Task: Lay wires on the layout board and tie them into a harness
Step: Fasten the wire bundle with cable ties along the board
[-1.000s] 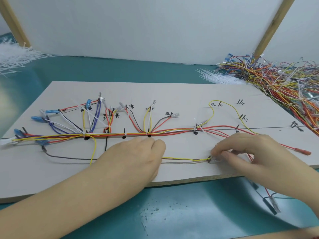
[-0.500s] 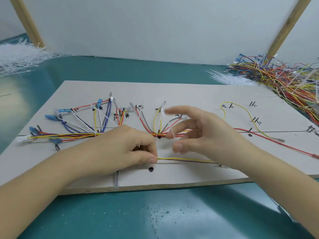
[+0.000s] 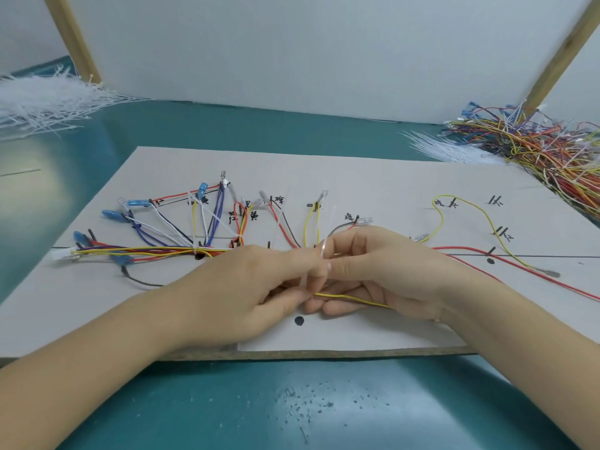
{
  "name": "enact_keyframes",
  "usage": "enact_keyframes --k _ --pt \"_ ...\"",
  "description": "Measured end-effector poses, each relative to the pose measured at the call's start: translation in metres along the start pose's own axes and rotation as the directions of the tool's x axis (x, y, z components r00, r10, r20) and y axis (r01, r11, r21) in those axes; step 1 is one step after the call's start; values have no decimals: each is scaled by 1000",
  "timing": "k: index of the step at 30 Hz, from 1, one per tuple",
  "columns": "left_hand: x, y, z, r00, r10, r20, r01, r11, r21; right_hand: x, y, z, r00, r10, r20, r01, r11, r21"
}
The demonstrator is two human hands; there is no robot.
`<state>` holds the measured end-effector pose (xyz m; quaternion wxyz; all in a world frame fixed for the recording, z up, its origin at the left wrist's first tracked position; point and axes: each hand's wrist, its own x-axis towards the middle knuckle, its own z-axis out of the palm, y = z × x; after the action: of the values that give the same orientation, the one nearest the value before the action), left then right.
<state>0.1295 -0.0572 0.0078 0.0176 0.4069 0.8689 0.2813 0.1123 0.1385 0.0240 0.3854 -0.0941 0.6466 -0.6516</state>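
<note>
We see both hands meeting at the middle of the frame over the layout board, a pale sheet that lies on a teal table. The left hand curls its fingers round a thin white cable tie, and the right hand pinches the same tie from the other side, fingertips touching the left hand's. A yellow wire runs under the right hand's lower fingers, close to a black dot marked on the board. The wire harness stretches along a drawn line toward the left of the frame, its branches fanning up to blue connectors. At the right of the board a long red wire and a looping yellow wire lie loose. A heap of spare wires sits at the upper right, and a pile of white ties at the upper left.
</note>
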Motion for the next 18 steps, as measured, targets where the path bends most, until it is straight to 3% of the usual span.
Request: enact_keyframes --k 7,18 --pt "0 -1 -2 997 47 63 -47 999 8 3 0 2 1000 25 5 -24 994 -103" --pt "-3 -1 6 994 -114 5 113 993 44 4 -2 0 998 56 38 -51 990 -130"
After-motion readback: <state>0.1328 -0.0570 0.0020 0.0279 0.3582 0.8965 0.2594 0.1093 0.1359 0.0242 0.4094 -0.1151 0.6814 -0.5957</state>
